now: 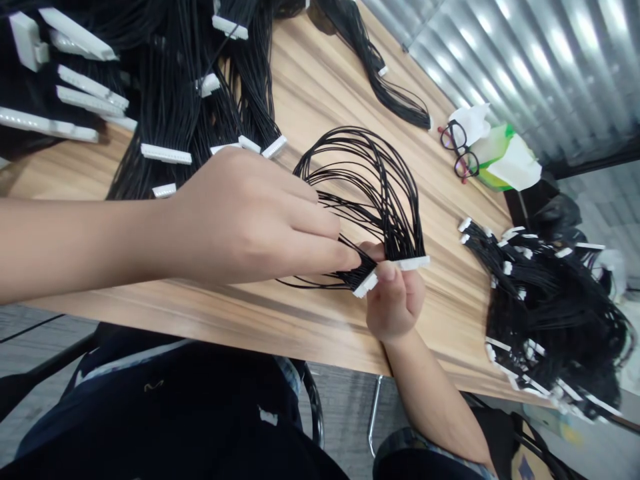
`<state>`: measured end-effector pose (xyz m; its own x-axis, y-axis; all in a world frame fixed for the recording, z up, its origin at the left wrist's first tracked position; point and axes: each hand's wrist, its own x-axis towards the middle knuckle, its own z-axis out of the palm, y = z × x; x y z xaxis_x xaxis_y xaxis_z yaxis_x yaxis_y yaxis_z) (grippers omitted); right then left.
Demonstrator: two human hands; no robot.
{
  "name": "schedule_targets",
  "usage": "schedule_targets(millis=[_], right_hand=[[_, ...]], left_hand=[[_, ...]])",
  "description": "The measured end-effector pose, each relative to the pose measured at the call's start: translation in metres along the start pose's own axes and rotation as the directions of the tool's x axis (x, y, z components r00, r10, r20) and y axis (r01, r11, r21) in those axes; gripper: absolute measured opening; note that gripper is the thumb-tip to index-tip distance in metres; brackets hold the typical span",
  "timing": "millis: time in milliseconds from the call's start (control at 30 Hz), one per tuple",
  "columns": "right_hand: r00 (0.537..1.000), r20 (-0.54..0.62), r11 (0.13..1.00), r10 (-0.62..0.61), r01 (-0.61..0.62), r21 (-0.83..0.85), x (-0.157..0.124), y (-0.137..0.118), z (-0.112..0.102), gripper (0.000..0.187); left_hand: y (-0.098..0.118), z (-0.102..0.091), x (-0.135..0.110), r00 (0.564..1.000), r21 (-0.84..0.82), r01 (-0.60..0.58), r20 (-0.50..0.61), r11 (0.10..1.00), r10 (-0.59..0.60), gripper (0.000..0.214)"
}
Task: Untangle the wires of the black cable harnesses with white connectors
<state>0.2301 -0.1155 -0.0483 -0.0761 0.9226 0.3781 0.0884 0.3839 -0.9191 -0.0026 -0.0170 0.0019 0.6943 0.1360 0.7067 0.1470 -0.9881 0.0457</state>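
A wire harness (400, 200) of thin black wires arches in a loop above the table, with white connectors at its ends. My right hand (397, 303) is closed, pinching the harness between thumb and fingers where the two white connectors, one at the right (413, 263) and one at the left (366, 283), come close together. From the left side, my left hand (260, 220) reaches across with its back to the camera. Its fingers are bent onto the black wires just behind the left connector; its thumb is hidden.
Bundles of black wires with white connectors (166, 153) cover the table's left. Another wire pile (550, 313) lies at the right. A single bundle (385, 80), eyeglasses (460, 150) and a green-and-white tissue pack (505, 160) are along the far edge of the wood-grain table (320, 327).
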Motion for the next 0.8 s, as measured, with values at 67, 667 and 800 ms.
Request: schedule_targets(millis=[67, 667, 800], right_hand=[[1.000, -0.013, 1.000, -0.011, 0.010, -0.022, 0.001, 0.000, 0.001, 0.027], [0.979, 0.172, 0.940, -0.105, 0.154, -0.304, 0.007, -0.011, 0.000, 0.026], [0.992, 0.123, 0.967, 0.002, 0.030, -0.254, 0.008, -0.010, 0.001, 0.036]], left_hand=[[0.000, 0.000, 0.002, 1.000, 0.012, 0.022, -0.019, 1.000, -0.022, 0.039], [0.006, -0.001, 0.013, 0.713, -0.416, 0.664, 0.601, 0.621, -0.360, 0.011], [0.006, -0.001, 0.011, 0.857, -0.355, 0.475, 0.396, 0.805, -0.330, 0.023]])
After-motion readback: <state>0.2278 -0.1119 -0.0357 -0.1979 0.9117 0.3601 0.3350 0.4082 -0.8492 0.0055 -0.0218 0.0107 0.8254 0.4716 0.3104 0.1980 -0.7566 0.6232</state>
